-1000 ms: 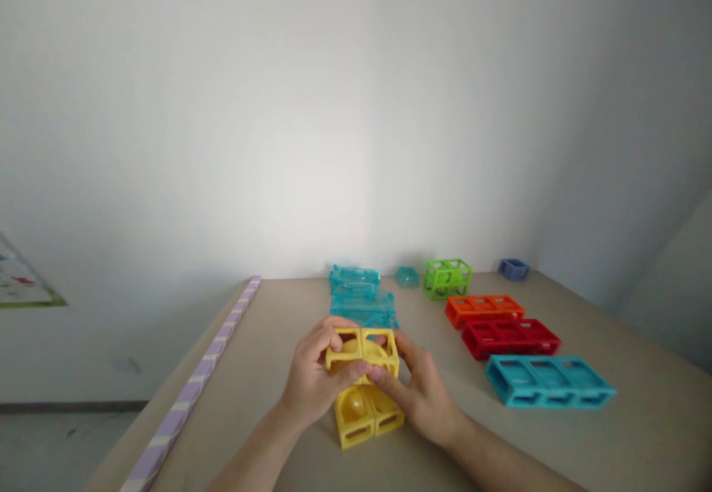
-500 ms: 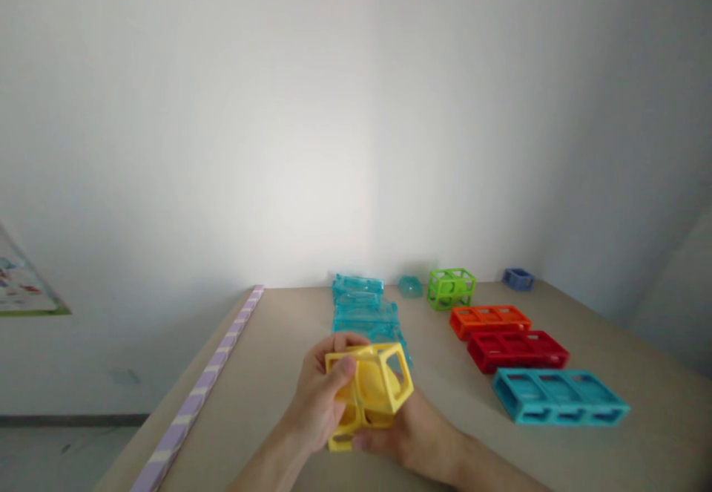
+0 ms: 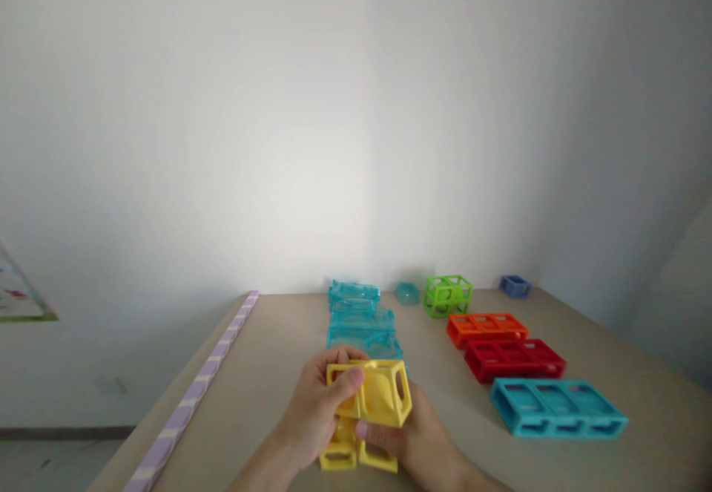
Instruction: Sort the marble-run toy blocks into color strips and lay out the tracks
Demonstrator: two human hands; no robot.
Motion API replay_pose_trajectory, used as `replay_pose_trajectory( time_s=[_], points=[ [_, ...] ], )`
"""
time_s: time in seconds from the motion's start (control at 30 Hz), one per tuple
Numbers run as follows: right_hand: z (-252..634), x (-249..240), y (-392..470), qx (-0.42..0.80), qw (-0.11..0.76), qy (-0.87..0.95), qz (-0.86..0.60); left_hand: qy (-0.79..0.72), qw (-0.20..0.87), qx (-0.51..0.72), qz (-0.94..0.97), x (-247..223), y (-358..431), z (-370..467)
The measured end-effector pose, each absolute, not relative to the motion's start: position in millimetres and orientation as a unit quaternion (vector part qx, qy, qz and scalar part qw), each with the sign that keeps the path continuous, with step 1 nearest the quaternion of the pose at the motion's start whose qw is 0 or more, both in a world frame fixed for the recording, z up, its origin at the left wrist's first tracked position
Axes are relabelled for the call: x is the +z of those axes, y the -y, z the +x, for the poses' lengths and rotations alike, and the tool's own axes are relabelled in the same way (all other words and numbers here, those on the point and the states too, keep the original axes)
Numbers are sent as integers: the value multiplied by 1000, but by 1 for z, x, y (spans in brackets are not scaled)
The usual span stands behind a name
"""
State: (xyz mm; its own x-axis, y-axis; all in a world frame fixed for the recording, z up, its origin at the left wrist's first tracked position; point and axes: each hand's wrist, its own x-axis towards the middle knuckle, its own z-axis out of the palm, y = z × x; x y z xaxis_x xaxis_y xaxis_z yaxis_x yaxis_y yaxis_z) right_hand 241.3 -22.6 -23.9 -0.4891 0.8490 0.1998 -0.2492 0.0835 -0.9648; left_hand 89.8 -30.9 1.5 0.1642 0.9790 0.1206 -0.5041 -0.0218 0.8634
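Yellow open-frame blocks (image 3: 379, 395) are held between my two hands above the near part of the table. My left hand (image 3: 320, 403) wraps round their left side, its thumb across the upper piece. My right hand (image 3: 409, 433) grips from the right, thumb on the lower front. Lower yellow frames show beneath the upper piece; whether they are joined to it I cannot tell. Behind the hands lie clear turquoise pieces (image 3: 361, 321) in a column. Three-cell frames in orange (image 3: 486, 329), red (image 3: 515, 359) and turquoise (image 3: 558, 407) lie to the right.
At the back stand a green frame block (image 3: 448, 295), a small clear turquoise piece (image 3: 407, 294) and a blue frame (image 3: 515, 286). A purple-and-white striped strip (image 3: 192, 395) runs along the left edge of the table (image 3: 261, 373). A wall rises behind.
The yellow blocks have turned and sit slightly lower, with more of the lower frames showing. My right thumb has moved up onto their front. The view has shifted slightly.
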Motion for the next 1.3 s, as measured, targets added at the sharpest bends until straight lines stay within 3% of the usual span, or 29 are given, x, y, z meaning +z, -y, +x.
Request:
replay_pose_trajectory(
  time_s=[0.4,0.73,1.0,1.3],
  points=[
    [245,-18,20,593,543,539,-252,-291,596,677,318,10,22,85],
    [246,-30,13,573,554,571,-197,-336,527,689,367,12,25,82],
    [250,-32,13,484,585,592,-271,-394,471,681,399,2,19,78],
    [254,-31,15,439,568,635,-285,-366,513,712,309,3,18,84]
  ],
)
